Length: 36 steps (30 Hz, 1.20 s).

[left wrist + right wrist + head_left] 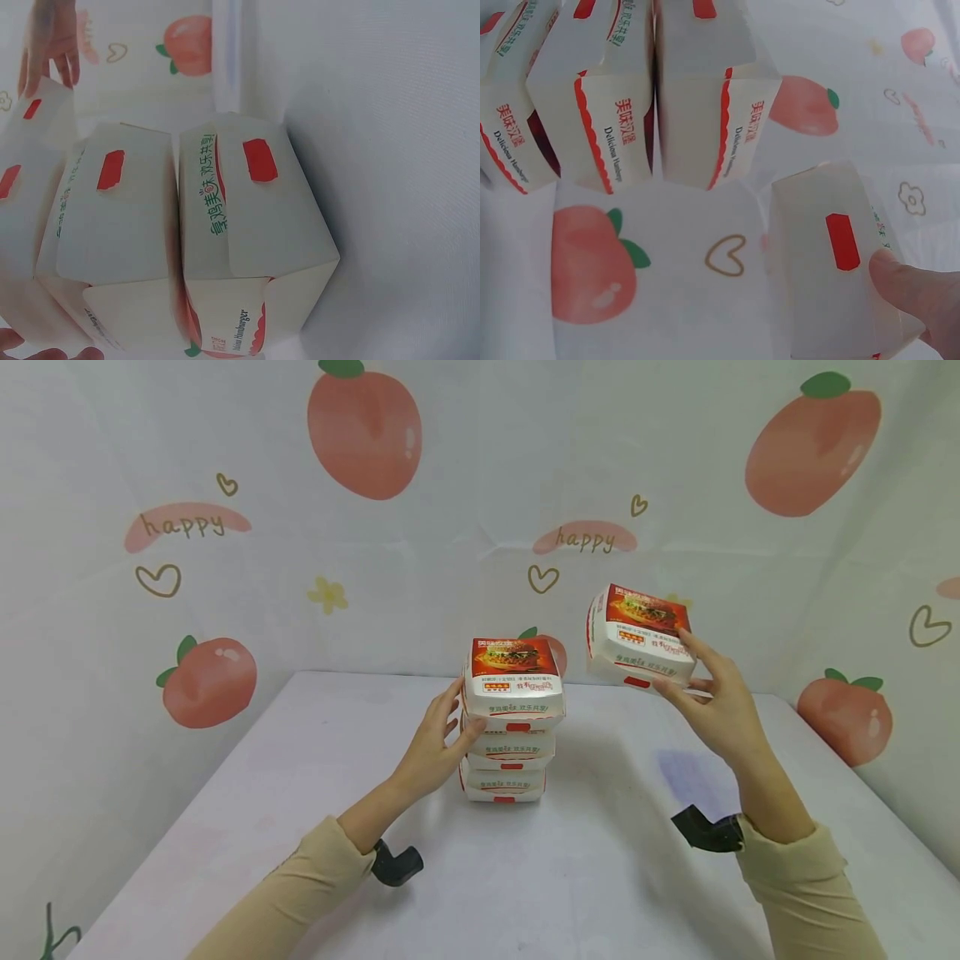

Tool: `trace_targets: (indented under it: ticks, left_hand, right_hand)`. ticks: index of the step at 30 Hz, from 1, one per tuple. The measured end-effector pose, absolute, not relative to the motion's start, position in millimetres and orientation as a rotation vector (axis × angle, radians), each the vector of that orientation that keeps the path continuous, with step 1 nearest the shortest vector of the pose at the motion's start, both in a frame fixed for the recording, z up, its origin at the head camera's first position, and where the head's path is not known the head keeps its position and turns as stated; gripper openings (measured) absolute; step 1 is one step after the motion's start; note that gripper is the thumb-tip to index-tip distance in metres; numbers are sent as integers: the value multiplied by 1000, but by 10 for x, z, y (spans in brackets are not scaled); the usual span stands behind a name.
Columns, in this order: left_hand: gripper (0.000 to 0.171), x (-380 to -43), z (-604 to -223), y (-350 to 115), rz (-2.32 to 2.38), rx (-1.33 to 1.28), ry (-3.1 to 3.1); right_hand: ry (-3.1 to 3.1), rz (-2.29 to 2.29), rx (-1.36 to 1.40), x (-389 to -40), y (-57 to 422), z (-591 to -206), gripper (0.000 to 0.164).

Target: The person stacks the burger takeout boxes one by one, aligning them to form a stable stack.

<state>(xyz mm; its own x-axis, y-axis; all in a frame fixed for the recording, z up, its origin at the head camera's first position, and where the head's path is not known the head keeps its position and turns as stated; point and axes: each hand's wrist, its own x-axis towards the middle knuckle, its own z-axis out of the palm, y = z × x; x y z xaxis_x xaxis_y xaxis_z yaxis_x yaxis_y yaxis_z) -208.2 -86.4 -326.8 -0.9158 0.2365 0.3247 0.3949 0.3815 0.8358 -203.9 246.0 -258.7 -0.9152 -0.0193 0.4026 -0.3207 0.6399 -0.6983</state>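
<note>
Three white burger boxes with red burger pictures on their lids form a stack; the top box (517, 697) sits over the middle box (517, 750) and the bottom box (504, 783). My left hand (431, 752) grips the top box at its left side, thumb on the front. In the left wrist view only fingertips (52, 354) of it show. Up to the right of the stack, my right hand (716, 706) holds another burger box (637, 639), tilted in mid-air by its right end. Its thumb (900, 281) presses that box's front in the right wrist view.
The stack stands on a white-covered table (585, 877). Behind it hangs a white cloth (465, 460) printed with peaches, hearts and "happy". Black straps or mounts (397, 864) sit at both wrists, by the rolled beige sleeves (307, 877).
</note>
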Motion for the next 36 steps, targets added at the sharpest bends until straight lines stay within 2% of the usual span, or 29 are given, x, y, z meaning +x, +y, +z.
trace_targets:
  ticks: [36]
  left_hand:
    - [70, -2075, -3249, -867, -1559, -578, -2490]
  right_hand:
    - [-2439, 1204, 394, -1993, 2230, -2410, 70]
